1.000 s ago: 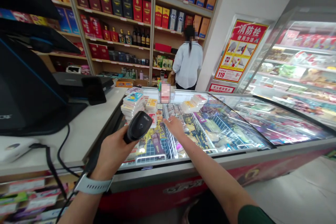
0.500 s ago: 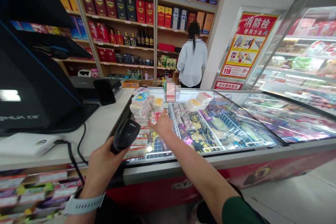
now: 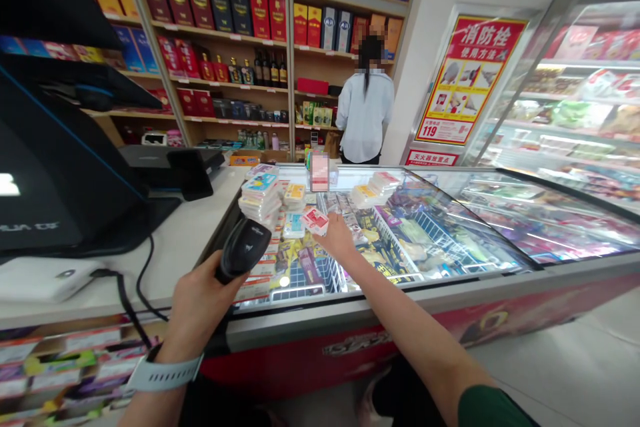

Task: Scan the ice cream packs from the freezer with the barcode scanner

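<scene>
My left hand (image 3: 200, 297) is wrapped around a black barcode scanner (image 3: 245, 250), its head pointing up over the freezer's near left corner. Over the glass, my right hand (image 3: 339, 239) grips a small flat red-and-white pack (image 3: 314, 219) by its right end, slightly tilted. Just left of that pack lies a blue-and-white pack (image 3: 293, 225) on the freezer top. Behind it is a yellow-and-white pack (image 3: 295, 193). A tall stack of similar packs (image 3: 261, 199) stands beyond the scanner, and a smaller pile (image 3: 376, 188) sits further right.
The chest freezer (image 3: 450, 280) spans the front, with baskets of packaged food beneath its glass. At left, a counter (image 3: 215, 213) carries a dark checkout terminal (image 3: 65, 173), a white box (image 3: 55, 278) and cables. A person (image 3: 367, 110) stands facing the back shelves.
My right hand has lifted the red-and-white pack and shifted it right, uncovering the blue-and-white pack. My left hand still holds the scanner in nearly the same spot.
</scene>
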The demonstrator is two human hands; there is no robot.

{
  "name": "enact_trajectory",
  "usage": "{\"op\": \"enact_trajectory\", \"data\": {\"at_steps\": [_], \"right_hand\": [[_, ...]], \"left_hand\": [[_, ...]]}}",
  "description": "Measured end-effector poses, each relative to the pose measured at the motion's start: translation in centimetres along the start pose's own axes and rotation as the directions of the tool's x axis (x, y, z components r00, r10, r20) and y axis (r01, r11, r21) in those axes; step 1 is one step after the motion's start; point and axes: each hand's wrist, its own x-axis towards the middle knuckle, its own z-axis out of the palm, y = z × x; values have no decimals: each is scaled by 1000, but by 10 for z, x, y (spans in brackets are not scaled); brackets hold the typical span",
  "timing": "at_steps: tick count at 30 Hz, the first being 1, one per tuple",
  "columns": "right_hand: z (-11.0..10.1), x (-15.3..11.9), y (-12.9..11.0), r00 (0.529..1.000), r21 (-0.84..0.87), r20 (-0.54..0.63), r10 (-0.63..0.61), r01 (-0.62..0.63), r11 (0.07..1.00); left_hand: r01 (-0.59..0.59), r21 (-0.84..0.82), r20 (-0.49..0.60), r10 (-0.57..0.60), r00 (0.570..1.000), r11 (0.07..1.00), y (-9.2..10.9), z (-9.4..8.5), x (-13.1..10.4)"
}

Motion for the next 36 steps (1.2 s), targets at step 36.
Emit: {"op": "enact_trajectory", "data": {"at_steps": [36], "right_hand": [[-22, -2, 87, 896, -70, -367, -248, 239, 968]], "left_hand": [[-210, -454, 130, 298, 946, 866, 112, 90, 53]]}}
